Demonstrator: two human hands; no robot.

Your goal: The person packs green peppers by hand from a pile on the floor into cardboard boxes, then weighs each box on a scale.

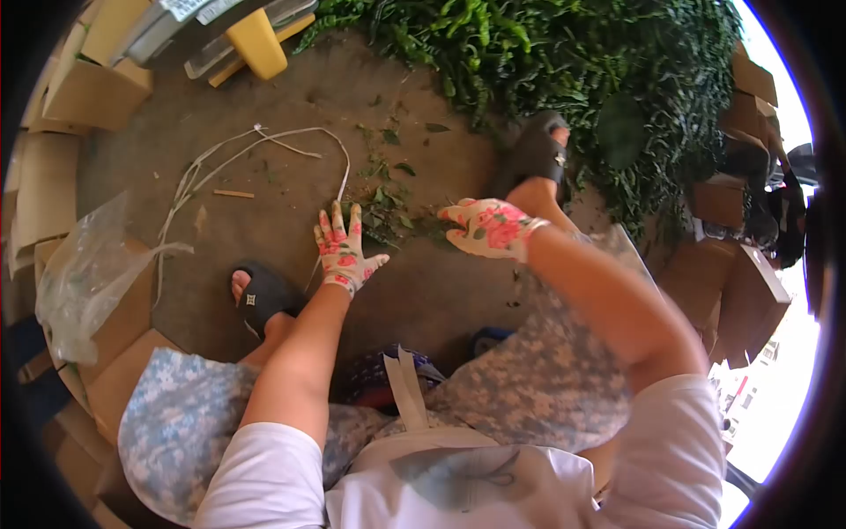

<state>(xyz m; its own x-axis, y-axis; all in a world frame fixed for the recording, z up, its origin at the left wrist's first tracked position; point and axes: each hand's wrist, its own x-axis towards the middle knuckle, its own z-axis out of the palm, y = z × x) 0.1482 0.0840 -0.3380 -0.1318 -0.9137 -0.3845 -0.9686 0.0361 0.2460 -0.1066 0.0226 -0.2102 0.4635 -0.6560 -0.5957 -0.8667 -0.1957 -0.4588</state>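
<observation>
My left hand [342,253], in a white floral glove with pink flowers, is open with its fingers spread. It is at the left edge of a small heap of loose green leaves and scraps [385,210] on the brown floor. My right hand [492,227], gloved the same way, hovers on the other side of those leaves. Its thumb and fingertips point left and stand apart, and I see nothing held between them. Up from both hands lies a large pile of green peppers [529,53], which reaches down the right side.
White strapping [204,159] loops over the floor at left, near a small wooden strip [233,193]. Cardboard boxes [48,185] and a clear plastic bag [88,282] line the left side. A scale-like device with a yellow part [257,44] stands at upper left. More boxes [727,295] stand right.
</observation>
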